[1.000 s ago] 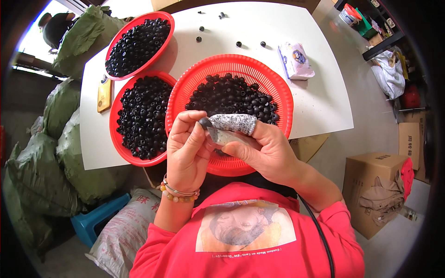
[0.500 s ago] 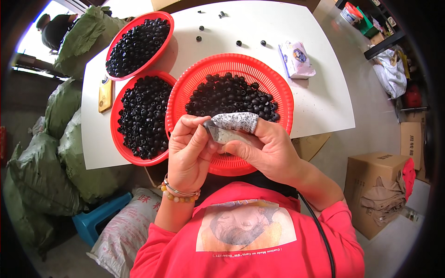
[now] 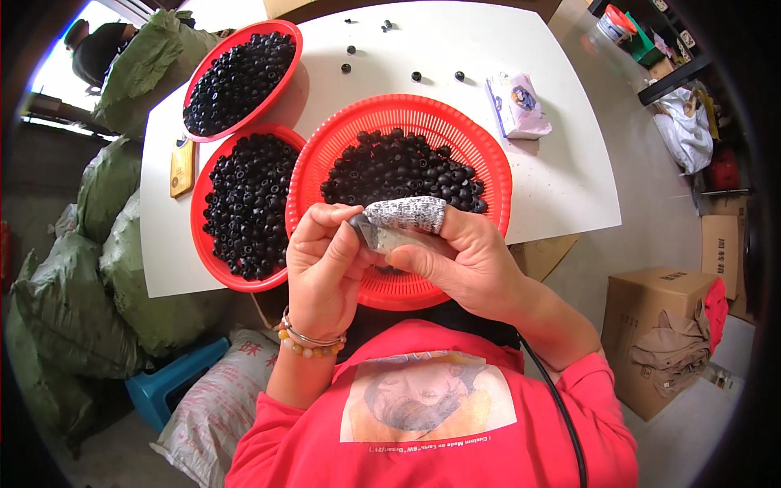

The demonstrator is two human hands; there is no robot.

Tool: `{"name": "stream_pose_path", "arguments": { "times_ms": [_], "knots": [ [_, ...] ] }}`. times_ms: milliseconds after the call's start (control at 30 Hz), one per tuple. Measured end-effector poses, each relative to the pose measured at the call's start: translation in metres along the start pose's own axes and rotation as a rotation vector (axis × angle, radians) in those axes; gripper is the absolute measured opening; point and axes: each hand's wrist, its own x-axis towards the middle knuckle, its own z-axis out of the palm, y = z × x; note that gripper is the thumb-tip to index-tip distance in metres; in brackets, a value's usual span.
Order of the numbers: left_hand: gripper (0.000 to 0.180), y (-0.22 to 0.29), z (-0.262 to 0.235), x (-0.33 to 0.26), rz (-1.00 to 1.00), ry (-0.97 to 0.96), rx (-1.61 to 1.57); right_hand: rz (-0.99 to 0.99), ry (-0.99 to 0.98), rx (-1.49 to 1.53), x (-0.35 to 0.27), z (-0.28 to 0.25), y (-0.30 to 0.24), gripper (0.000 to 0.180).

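Note:
Over the near side of a large red plastic basket, my two hands meet. My left hand pinches a small black round piece between thumb and fingertips. In my right hand is a flat, pale, shiny blade-like tool, its end against the black piece; its exact kind I cannot make out. A grey speckled knit sleeve covers the right index finger, and the thumb presses from below. Many similar black pieces lie in the basket behind my hands.
Two more red basins, one at the left and one farther back, hold black pieces. On the white table are a tissue pack, a yellow tag-like object and several loose pieces. Green sacks and a blue stool stand left; a carton, right.
The view has shifted slightly. Both hands keep their grip, and the black piece looks turned a little against the tool, showing more of its side.

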Motion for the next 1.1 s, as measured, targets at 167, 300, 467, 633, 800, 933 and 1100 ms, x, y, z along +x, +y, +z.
{"name": "stream_pose_path", "arguments": {
  "times_ms": [167,300,467,633,800,933,1100],
  "knots": [
    [0.014,0.0008,-0.007,0.0014,-0.121,0.003,-0.138,0.011,-0.019,0.013,-0.0017,0.0,0.0,0.029],
    [0.017,0.0025,-0.006,-0.0006,-0.182,0.006,-0.158,-0.036,-0.034,-0.038,-0.0019,-0.0027,-0.001,0.031],
    [0.018,0.002,-0.0049,-0.0012,-0.232,-0.022,-0.191,-0.029,-0.066,-0.033,-0.0019,-0.0016,-0.005,0.032],
    [0.018,0.0019,-0.0074,-0.0024,-0.291,-0.033,-0.23,-0.033,-0.118,-0.081,-0.0012,-0.0068,-0.0046,0.031],
    [0.018,0.0022,-0.0082,-0.0027,-0.315,-0.036,-0.256,-0.046,-0.131,-0.026,-0.0001,-0.0071,-0.0047,0.031],
    [0.016,0.002,-0.0085,-0.002,-0.316,-0.04,-0.254,-0.066,-0.139,-0.027,0.0013,-0.0082,-0.0034,0.03],
    [0.015,-0.0019,-0.0074,-0.0004,-0.293,-0.021,-0.218,-0.03,-0.098,-0.014,0.0011,-0.0089,-0.001,0.027]
  ]
}}
